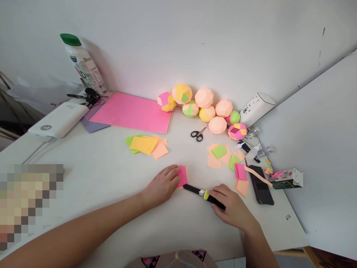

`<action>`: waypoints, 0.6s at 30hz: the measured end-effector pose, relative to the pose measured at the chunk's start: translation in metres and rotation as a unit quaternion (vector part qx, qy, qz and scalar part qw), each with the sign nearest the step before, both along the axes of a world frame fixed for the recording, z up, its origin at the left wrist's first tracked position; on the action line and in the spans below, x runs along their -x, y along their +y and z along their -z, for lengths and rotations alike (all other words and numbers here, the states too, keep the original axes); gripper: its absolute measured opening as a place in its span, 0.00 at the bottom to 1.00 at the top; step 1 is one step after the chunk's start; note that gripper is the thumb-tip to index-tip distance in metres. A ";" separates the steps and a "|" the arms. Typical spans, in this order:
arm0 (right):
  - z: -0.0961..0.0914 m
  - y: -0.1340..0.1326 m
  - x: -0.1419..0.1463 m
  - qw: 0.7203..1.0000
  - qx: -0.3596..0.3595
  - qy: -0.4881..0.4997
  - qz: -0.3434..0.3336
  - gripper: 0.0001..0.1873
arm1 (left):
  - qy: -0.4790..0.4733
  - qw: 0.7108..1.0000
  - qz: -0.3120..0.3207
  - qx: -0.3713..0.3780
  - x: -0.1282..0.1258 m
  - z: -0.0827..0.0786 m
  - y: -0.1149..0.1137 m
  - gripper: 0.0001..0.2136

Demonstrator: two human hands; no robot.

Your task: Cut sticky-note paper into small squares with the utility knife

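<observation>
My left hand (164,184) lies on the white table, fingers pressed flat on a small pink paper square (183,175). My right hand (231,206) is closed round a black utility knife with a yellow slider (201,192). The knife's tip touches the lower edge of the pink square. A pile of yellow, green and orange paper squares (146,145) lies beyond my left hand. More squares (221,154) lie beyond my right hand.
Several folded paper balls (205,106) sit against the wall by small scissors (198,134). A pink sheet (131,111), white power bank (60,119) and bottle (83,63) stand at the back left. A black phone (260,186), a carton (287,178) and a white box (256,108) crowd the right.
</observation>
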State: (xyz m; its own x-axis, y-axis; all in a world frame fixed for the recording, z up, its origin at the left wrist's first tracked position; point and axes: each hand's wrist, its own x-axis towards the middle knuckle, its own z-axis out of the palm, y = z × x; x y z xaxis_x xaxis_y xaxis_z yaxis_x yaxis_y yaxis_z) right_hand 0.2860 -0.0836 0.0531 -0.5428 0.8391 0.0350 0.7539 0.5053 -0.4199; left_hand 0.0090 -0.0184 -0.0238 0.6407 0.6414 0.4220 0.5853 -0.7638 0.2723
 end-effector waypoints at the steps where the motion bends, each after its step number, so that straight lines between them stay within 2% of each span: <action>1: 0.000 -0.001 0.000 1.000 0.001 -0.004 0.001 0.21 | 0.000 1.000 0.000 0.002 0.000 0.001 0.000 0.12; 8: -0.002 -0.006 0.003 1.000 -0.013 -0.019 0.002 0.21 | -0.006 1.000 0.002 0.015 0.000 -0.003 0.002 0.11; 18: 0.000 -0.007 0.006 1.000 0.008 -0.027 0.006 0.19 | 0.020 1.000 0.014 0.008 0.000 -0.006 0.005 0.13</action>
